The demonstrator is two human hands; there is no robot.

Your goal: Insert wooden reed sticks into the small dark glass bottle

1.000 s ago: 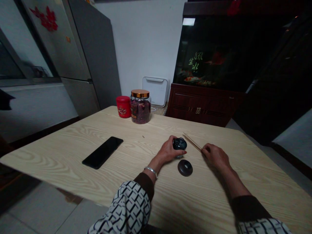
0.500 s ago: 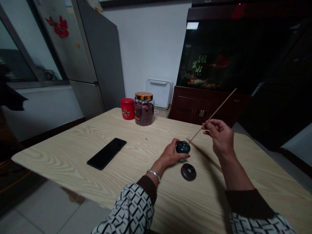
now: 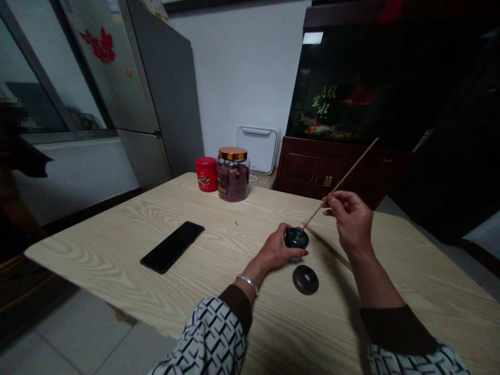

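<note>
My left hand is wrapped round a small dark glass bottle standing on the table. Between thumb and fingers of my right hand, a thin wooden stick is pinched partway along its length. The stick slants, with its lower end at the bottle's mouth; whether it is inside the opening I cannot tell. A second stick lies on the table behind the bottle and under my right forearm. Nearer me, a dark round lid with a hole lies on the tabletop, apart from both hands.
On the light wooden table lies a black phone at left. A red canister and a copper-lidded jar of dried flowers stand at the far edge. Beyond are a fridge and a fish tank.
The view has shifted slightly, so everything sits a little differently in the frame. Both hands keep their hold on the bottle and the stick, with hardly any other movement.
</note>
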